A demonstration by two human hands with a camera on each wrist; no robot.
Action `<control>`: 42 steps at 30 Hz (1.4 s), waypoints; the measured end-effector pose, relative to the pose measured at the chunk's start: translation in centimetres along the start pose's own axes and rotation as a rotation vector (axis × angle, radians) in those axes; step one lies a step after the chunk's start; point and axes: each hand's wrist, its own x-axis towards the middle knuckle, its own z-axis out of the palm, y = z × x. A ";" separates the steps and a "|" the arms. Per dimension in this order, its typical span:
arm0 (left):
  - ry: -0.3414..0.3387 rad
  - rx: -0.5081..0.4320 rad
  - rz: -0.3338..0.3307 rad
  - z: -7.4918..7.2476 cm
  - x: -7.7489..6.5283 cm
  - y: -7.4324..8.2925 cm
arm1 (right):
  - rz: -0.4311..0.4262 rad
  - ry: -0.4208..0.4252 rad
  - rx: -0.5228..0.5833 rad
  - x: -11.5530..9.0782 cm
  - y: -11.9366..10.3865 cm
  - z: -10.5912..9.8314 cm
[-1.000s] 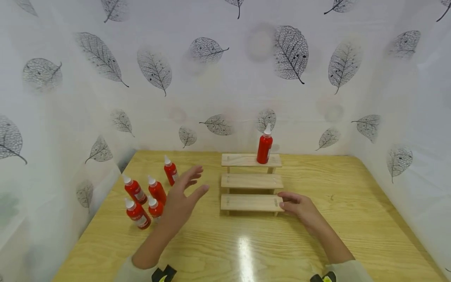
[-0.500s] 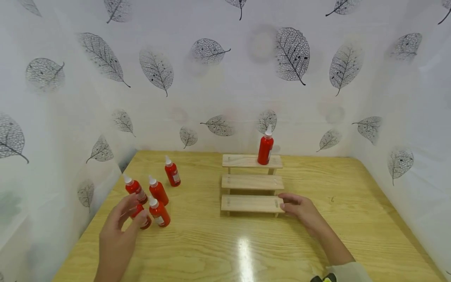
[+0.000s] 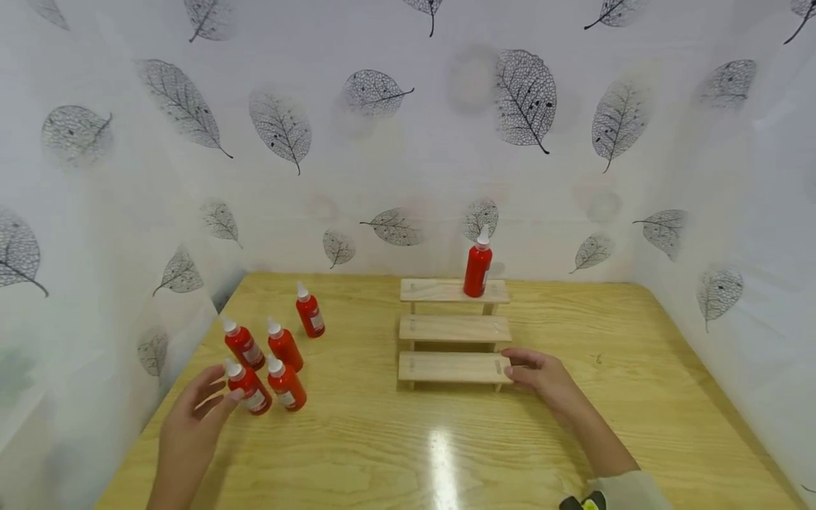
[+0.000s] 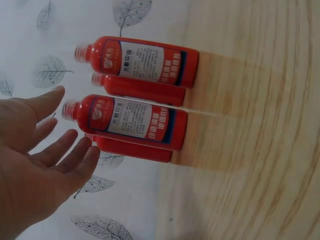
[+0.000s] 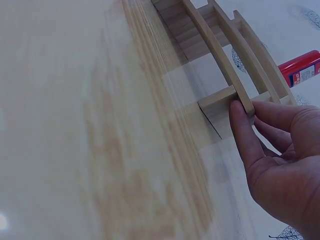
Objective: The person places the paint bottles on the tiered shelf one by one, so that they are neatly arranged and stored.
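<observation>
Nearest-left red bottle (image 3: 257, 399): upright on worktop (image 3: 357, 453), lower left of head view, long axis vertical. Left hand (image 3: 190, 428) is nearer, just left of it, thumb and fingers spread, gripping nothing; contact uncertain. Right hand (image 3: 547, 379), well apart at lower right, pinches the wooden stand's (image 3: 452, 367) lowest step.

The person's left hand (image 3: 193, 418) is held out at the lower left, thumb (image 4: 47, 102) well apart from the loosely bent fingers (image 4: 75, 156). The right hand (image 3: 542, 375) pinches between thumb and fingers, its bare forearm (image 3: 596, 435) slanting in from the lower right.
</observation>
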 end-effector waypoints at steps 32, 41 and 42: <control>-0.003 0.033 0.047 -1.0 1.5 0.9 | -0.003 0.001 0.040 0.1 0.3 0.0; 0.083 0.011 0.197 -2.6 1.6 5.5 | -0.005 -0.001 0.046 0.1 0.3 0.0; 0.074 0.012 0.207 -2.6 1.6 6.0 | -0.007 -0.003 0.048 0.1 0.3 0.0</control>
